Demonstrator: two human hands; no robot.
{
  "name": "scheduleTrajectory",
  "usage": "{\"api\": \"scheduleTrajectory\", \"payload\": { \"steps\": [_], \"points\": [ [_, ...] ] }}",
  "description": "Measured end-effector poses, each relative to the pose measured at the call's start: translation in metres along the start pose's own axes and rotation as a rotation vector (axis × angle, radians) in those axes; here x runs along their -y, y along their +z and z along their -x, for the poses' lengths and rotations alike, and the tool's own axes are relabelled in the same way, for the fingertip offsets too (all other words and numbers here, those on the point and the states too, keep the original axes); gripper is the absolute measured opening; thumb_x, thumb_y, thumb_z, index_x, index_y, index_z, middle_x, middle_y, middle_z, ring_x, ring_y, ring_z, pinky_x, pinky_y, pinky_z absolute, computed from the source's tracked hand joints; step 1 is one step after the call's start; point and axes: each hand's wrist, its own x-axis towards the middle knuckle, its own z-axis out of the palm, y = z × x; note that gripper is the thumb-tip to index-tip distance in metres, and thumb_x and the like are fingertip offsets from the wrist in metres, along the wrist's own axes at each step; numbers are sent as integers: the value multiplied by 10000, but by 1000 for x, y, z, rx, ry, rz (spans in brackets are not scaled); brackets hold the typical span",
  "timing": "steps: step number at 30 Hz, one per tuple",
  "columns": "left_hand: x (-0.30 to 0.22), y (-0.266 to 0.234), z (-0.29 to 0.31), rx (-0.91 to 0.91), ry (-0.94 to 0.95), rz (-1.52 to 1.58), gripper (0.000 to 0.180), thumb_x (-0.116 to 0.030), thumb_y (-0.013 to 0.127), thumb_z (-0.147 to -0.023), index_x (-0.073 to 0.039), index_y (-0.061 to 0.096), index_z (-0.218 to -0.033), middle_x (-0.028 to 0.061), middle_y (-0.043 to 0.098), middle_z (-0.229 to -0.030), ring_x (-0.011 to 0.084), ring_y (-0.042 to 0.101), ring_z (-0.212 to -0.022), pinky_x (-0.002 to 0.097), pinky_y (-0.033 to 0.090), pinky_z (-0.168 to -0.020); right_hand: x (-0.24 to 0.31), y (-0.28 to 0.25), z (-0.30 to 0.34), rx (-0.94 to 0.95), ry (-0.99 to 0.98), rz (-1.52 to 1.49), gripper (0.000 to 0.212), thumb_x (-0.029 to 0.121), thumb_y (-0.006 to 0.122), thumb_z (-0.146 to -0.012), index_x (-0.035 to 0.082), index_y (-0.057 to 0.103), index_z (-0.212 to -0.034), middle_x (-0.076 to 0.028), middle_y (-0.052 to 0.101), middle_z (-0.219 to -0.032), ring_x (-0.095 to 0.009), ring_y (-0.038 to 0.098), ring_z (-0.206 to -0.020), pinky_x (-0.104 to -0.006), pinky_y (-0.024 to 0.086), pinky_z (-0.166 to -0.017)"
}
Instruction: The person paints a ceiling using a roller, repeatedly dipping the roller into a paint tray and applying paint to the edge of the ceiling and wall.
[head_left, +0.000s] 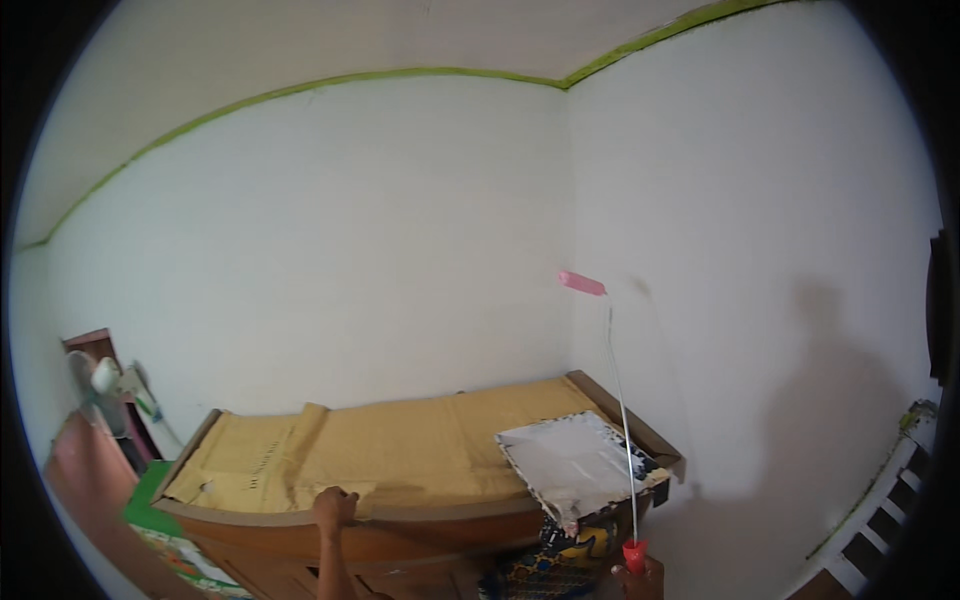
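Observation:
My right hand [642, 580], low in the picture, is closed round the red handle of a paint roller [583, 283]. The roller's long thin metal rod stands nearly upright, with its pink sleeve in front of the white wall near the corner. A paint tray [570, 455], its inside whitish and its rim splattered dark, lies on the cabinet's right end, behind the rod. My left hand [335, 507] is curled at the front edge of the wooden cabinet [400, 538], with its fingers partly hidden.
Brown paper sheeting [420, 450] covers the cabinet top. A patterned dark cloth [550, 560] hangs below the tray. At the left are a fan [85, 385] and a green-and-white package [150, 500]. A white slatted structure [880, 525] stands at lower right. Green trim [440, 71] runs along the ceiling.

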Motion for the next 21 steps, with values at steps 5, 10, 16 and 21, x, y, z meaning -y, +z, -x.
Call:
{"api": "scheduleTrajectory", "payload": {
  "steps": [5,10,16,21],
  "points": [
    [-13,-3,1,56,-47,-60,390,-393,659,-730,-34,728,-863,176,695,-885,349,657,-877,433,521,-802,-28,-19,-9,42,55,-22,156,188,738,-804,91,620,-833,48,465,-535,-82,417,-445,-293,339,-415],
    [2,-1,-3,82,-62,-111,447,-447,629,-759,-30,725,-889,181,691,-951,340,646,-941,431,510,-839,-18,-34,-12,34,-45,-58,235,118,714,-814,81,671,-1042,15,536,-691,-108,497,-622,-290,420,-558],
    [-4,2,-6,137,-45,-191,435,-420,583,-790,-32,723,-929,152,689,-1018,332,638,-976,432,499,-866,-91,-44,-39,32,-99,-38,311,248,730,-839,104,648,-1102,8,533,-614,-93,458,-511,-296,380,-476],
    [-6,10,-9,171,2,-174,452,-430,593,-811,-5,700,-922,175,679,-994,331,635,-965,442,502,-850,-87,-46,-41,20,-158,-173,202,213,719,-843,61,642,-950,18,504,-595,-91,445,-508,-303,377,-477]
  ]
}}
